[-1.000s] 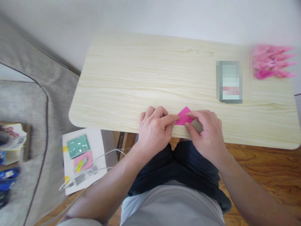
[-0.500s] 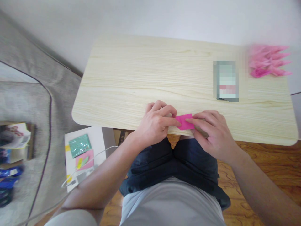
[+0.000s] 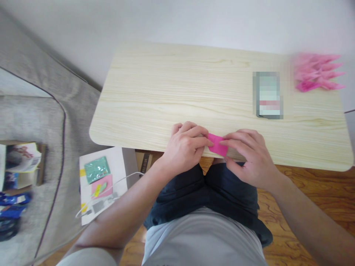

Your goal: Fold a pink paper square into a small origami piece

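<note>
A small folded piece of bright pink paper (image 3: 217,145) lies at the front edge of the light wooden table (image 3: 172,85). My left hand (image 3: 187,146) pinches its left end, thumb and index finger closed on it. On the opposite side, my right hand (image 3: 246,155) has fingertips on the paper's right end, with the thumb lower down near its bottom corner. The paper's underside is hidden.
A pixelated phone-like object (image 3: 268,95) lies on the table's right side. Several folded pink paper pieces (image 3: 317,72) cluster at the far right corner. Left of the table, a white box (image 3: 119,162) carries a green packet (image 3: 97,170), pink paper and a white cable. A grey sofa (image 3: 74,122) stands farther left.
The pink paper has turned slightly, its right end now tilting lower. Both hands stay close to where they were. The whole view has shifted a little.
</note>
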Demonstrator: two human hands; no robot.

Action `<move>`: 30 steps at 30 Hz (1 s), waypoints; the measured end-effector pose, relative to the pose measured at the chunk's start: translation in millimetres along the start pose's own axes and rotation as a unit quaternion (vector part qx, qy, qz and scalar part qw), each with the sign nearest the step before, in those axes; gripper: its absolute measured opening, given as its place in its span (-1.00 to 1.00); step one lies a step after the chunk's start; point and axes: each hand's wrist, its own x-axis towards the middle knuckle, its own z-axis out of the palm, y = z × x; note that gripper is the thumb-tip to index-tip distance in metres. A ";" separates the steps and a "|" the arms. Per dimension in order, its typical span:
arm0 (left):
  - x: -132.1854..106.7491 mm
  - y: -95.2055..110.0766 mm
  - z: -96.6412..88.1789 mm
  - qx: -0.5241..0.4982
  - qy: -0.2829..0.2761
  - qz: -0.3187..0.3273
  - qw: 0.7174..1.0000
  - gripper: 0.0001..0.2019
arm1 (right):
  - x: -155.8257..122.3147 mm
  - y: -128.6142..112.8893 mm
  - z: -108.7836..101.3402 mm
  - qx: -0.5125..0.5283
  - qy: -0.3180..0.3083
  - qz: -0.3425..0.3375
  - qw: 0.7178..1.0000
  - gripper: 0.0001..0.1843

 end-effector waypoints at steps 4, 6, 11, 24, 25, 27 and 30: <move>0.7 2.0 -2.5 -0.005 -0.011 -0.005 1.000 -0.71 | -3.8 3.6 0.0 -0.003 -0.032 -0.039 0.999 -0.58; 0.5 3.9 -2.8 -0.004 -0.012 -0.009 1.000 -0.72 | -6.5 4.4 2.2 0.003 -0.029 -0.044 0.999 -0.62; -1.5 8.5 -2.0 -0.005 -0.001 -0.016 1.000 -0.79 | -9.3 -0.5 9.3 0.028 0.004 -0.016 0.999 -0.76; -2.2 14.8 1.4 -0.005 0.013 -0.055 0.998 -0.87 | 0.5 -3.4 10.0 0.049 0.016 0.052 0.997 -0.92; -2.2 15.5 1.8 -0.004 0.013 -0.057 0.998 -0.86 | 1.0 -3.6 11.1 0.046 0.021 0.062 0.997 -0.93; -2.2 16.6 2.5 -0.003 0.016 -0.058 0.998 -0.86 | 2.4 -5.3 14.0 0.038 0.034 0.083 0.995 -0.96; -2.6 17.3 3.4 -0.003 0.020 -0.058 0.998 -0.85 | 4.9 -10.6 18.4 0.022 0.053 0.117 0.991 -0.98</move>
